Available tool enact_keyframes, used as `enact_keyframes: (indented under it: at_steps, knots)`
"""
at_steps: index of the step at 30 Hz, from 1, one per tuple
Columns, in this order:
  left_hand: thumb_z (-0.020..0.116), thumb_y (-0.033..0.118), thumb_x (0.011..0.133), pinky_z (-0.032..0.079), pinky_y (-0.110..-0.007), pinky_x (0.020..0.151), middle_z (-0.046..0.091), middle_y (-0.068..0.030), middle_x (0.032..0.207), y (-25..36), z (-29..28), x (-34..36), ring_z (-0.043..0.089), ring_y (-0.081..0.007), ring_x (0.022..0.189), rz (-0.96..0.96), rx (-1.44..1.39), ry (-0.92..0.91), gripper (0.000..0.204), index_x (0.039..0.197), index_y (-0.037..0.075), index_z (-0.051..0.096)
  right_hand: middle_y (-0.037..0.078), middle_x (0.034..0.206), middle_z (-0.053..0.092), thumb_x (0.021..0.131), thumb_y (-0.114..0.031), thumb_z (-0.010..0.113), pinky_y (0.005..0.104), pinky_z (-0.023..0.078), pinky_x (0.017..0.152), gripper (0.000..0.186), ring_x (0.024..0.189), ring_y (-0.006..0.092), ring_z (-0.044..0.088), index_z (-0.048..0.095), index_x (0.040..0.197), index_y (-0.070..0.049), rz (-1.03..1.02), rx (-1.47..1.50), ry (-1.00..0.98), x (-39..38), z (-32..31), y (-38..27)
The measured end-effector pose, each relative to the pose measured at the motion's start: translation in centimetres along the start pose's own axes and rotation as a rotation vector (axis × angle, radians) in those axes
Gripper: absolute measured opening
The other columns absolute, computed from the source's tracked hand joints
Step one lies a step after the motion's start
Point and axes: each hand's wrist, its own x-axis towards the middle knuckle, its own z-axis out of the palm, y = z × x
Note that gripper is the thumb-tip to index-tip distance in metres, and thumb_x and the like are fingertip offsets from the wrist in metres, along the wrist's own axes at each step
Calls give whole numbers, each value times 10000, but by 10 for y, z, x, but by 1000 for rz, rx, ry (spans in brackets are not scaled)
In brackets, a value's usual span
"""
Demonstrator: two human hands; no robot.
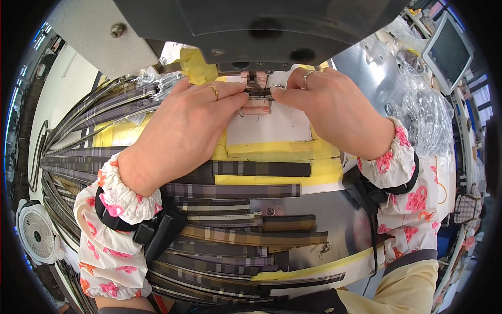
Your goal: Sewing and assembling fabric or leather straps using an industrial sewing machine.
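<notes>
My left hand (183, 125) and my right hand (329, 104) meet under the head of a grey sewing machine (251, 26). Together they pinch a narrow plaid strap (260, 92) that lies across the presser foot area (256, 79). The left fingertips hold the strap's left part. The right thumb and forefinger grip its right end, where a small metal ring (280, 87) shows. Both hands wear rings, and floral sleeve covers wrap both forearms. The needle itself is hidden by the machine head.
Several plaid straps (235, 214) lie stacked on the metal machine bed near me, and more fan out at the left (89, 131). Yellow tape (272, 157) marks the bed. A small white fan (36, 233) sits lower left. Clear plastic bags (423, 110) and a screen (449, 52) are at right.
</notes>
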Motion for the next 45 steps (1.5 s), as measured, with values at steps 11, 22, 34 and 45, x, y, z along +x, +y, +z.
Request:
enact_keyframes:
  at_steps: [11, 22, 34, 45]
  knots:
    - [589, 32, 843, 478, -390, 832, 635, -142, 1093, 3, -1, 0, 607, -322, 984, -7, 7, -5, 206, 1036, -13, 645, 128, 811, 624, 682, -6, 596, 377, 486, 709, 201, 760, 286, 632, 633, 878, -35, 0, 0, -29, -1, -3, -2]
    - [600, 24, 830, 491, -396, 857, 642, -171, 1073, 0, 2, 2, 612, -344, 988, -17, -67, 23, 207, 1027, -24, 644, 125, 842, 625, 685, -1, 593, 386, 487, 712, 215, 758, 307, 631, 636, 892, -41, 26, 24, -12, -2, 1, 1]
    - [608, 39, 822, 481, -409, 905, 637, -180, 1109, 0, 0, 0, 588, -360, 1058, -22, -21, -4, 259, 1071, -27, 634, 133, 865, 626, 684, 2, 597, 393, 509, 669, 262, 735, 319, 642, 648, 938, -41, 16, 34, 5, 0, 3, 4]
    - [594, 22, 818, 472, -404, 926, 612, -206, 1147, -1, -1, -1, 578, -367, 1079, -41, -62, -19, 288, 1099, -34, 620, 155, 899, 628, 689, 11, 583, 401, 517, 683, 287, 739, 339, 641, 642, 968, -27, 17, 33, 13, 1, 3, 4]
